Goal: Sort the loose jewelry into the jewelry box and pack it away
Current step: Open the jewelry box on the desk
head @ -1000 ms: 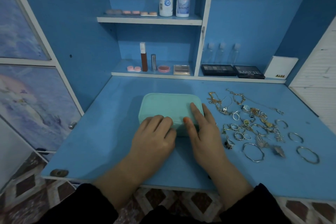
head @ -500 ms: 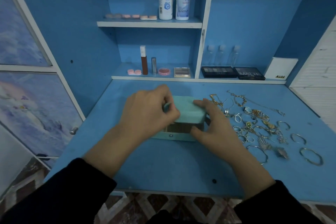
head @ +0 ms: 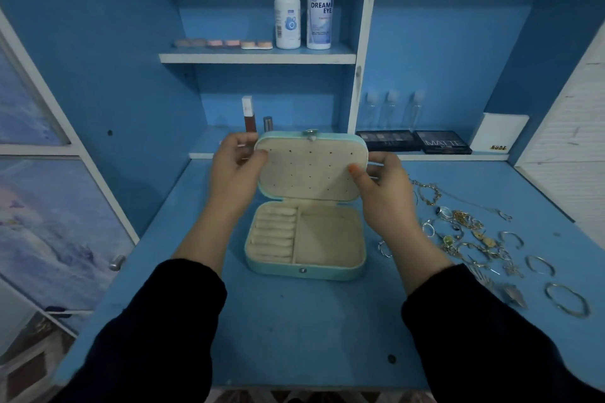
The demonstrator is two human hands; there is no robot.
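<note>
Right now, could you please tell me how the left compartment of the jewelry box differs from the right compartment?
The left compartment is filled with rows of padded rolls, while the right compartment is a plain open well. The left compartment is also narrower than the right compartment. Both are lined in cream fabric, hold no jewelry, and sit side by side in the open jewelry box.

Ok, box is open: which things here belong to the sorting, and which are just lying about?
Job: mint-green jewelry box with cream lining; its perforated lid, gripped by left hand and right hand; heap of loose silver and gold rings, chains, bangles.
Lying about: two white plastic bottles; three clear small bottles; two black eyeshadow palettes; white NUDE box.
</note>
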